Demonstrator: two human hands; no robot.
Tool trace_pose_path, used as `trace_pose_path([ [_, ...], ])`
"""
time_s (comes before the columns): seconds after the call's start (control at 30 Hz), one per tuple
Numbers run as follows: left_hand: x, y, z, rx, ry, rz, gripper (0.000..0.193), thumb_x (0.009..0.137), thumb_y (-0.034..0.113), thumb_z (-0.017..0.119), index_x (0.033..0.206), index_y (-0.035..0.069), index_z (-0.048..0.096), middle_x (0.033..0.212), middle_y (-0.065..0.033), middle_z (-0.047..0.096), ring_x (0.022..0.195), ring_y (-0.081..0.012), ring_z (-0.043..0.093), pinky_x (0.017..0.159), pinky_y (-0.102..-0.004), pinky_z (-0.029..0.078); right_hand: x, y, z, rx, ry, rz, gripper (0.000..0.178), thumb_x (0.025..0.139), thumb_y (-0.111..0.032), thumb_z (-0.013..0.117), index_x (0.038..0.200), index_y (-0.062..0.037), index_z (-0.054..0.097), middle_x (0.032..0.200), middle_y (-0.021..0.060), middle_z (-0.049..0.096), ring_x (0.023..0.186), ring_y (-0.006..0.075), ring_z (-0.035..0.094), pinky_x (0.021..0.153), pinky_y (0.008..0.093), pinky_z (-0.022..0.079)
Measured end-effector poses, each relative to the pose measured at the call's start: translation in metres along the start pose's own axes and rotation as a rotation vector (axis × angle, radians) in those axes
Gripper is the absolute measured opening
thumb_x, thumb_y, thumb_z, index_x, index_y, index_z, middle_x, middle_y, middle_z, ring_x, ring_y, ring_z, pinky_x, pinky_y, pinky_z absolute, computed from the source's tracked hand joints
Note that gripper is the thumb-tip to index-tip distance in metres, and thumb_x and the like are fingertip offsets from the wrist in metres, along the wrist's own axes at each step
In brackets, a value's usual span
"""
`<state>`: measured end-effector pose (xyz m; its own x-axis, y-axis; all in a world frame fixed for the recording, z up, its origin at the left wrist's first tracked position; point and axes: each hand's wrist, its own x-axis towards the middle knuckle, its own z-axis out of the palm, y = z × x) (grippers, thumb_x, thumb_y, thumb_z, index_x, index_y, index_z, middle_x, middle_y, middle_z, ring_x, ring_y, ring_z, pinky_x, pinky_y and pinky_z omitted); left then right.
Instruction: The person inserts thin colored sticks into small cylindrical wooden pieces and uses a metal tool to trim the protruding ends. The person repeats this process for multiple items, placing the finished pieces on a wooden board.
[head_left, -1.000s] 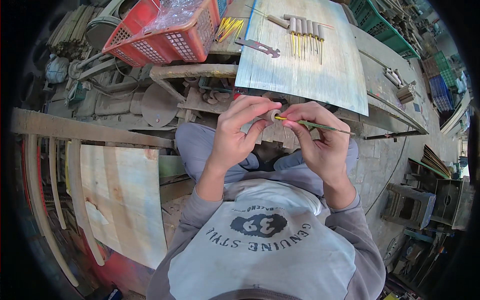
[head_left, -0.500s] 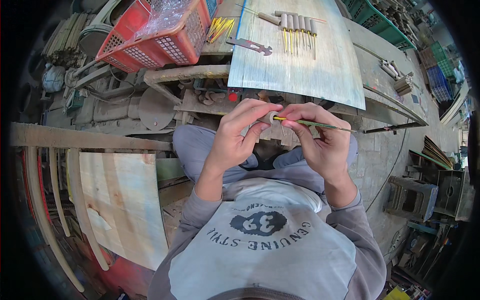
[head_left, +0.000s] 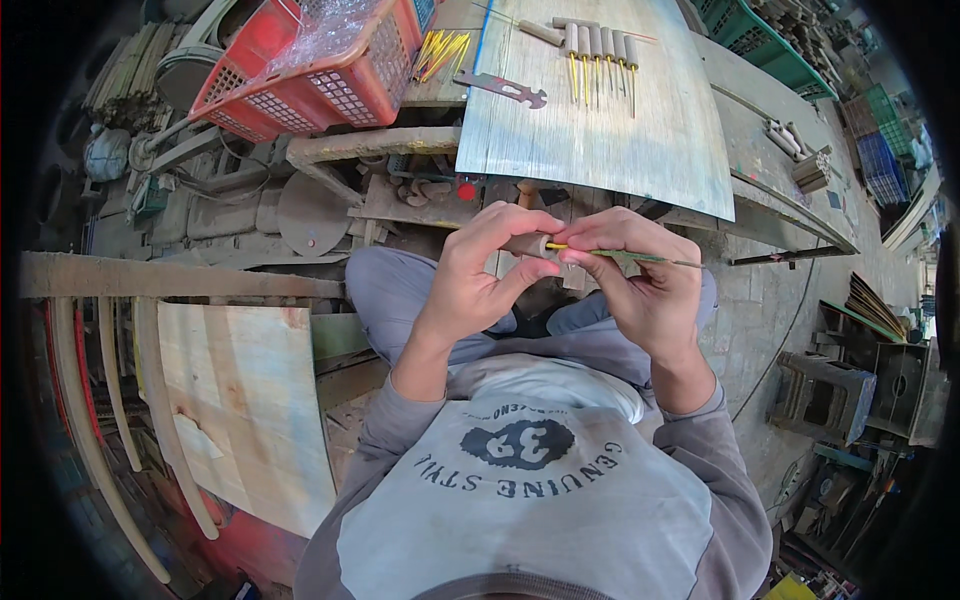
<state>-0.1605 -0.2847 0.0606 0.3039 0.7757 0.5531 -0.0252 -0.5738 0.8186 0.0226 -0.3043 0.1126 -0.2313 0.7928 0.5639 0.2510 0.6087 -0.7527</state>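
Note:
My left hand pinches a short grey-brown cylinder between thumb and fingers above my lap. A thin rod, yellow at one end and greenish along its length, is gripped in my right hand. Its yellow end meets the cylinder's right end; how deep it goes in I cannot tell. Beyond my hands, a pale wooden board carries several similar cylinders with yellow-and-dark rods sticking out of them. A flat metal tool with notched ends lies at the board's left edge.
Left of the board stands a red plastic crate with clear plastic wrap inside. Next to it lies a bunch of yellow sticks. More cylinders rest on the bench at right. A wooden rail runs along my left side.
The cylinder has turned to lie more nearly level, and more of its side shows between my fingers. The rod stays at its right end, tilted slightly less.

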Motion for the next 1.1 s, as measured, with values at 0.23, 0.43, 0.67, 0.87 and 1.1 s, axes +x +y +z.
trace_pose_path([
  [0.23,-0.001,0.001,0.013,-0.152,0.104,-0.065,0.018,0.082,0.005,0.068,0.097,-0.001,0.062,0.092,-0.0088,0.063,0.081,-0.0154,0.059,0.069,-0.0256,0.049,0.002,-0.004,-0.001,-0.087,-0.005,0.006,0.016,0.071,0.005,0.073,0.084,0.0008,0.065,0.086,0.0117,0.065,0.075,0.021,0.064,0.064,0.0289,0.052],
  [0.43,0.002,-0.007,0.012,-0.085,0.066,0.013,0.014,0.079,0.0,0.066,0.092,-0.001,0.062,0.089,-0.0087,0.063,0.08,-0.0173,0.059,0.071,-0.0271,0.047,0.006,-0.01,-0.002,-0.155,-0.023,0.043,0.018,0.07,0.004,0.075,0.084,-0.001,0.065,0.088,0.0091,0.06,0.076,0.0211,0.06,0.063,0.0302,0.049],
  [0.67,-0.008,-0.015,0.014,-0.228,0.168,-0.092,0.012,0.081,0.001,0.065,0.092,-0.001,0.062,0.089,-0.008,0.063,0.081,-0.0147,0.059,0.072,-0.0253,0.047,0.018,-0.007,-0.004,-0.133,-0.169,0.069,0.026,0.068,-0.01,0.08,0.087,-0.0025,0.064,0.091,0.0078,0.056,0.081,0.0206,0.058,0.068,0.0295,0.047],
  [0.87,-0.023,-0.023,-0.012,-0.275,0.292,-0.241,0.01,0.086,-0.002,0.06,0.096,-0.001,0.061,0.091,-0.004,0.062,0.083,-0.0087,0.059,0.075,-0.0217,0.045,0.091,0.076,-0.006,-0.106,-0.074,0.259,0.027,0.079,-0.02,0.075,0.096,-0.0007,0.067,0.092,0.0052,0.065,0.081,0.0119,0.059,0.072,0.0266,0.049],
  [1.1,-0.032,-0.027,-0.028,-0.248,0.414,-0.304,0.01,0.088,0.001,0.059,0.098,0.001,0.06,0.089,-0.0046,0.061,0.079,-0.0078,0.053,0.07,-0.0206,0.041,0.136,0.169,0.053,-0.606,-0.11,0.061,0.031,0.084,-0.025,0.066,0.097,0.0026,0.068,0.096,0.0196,0.065,0.09,0.0306,0.063,0.08,0.0388,0.049],
])
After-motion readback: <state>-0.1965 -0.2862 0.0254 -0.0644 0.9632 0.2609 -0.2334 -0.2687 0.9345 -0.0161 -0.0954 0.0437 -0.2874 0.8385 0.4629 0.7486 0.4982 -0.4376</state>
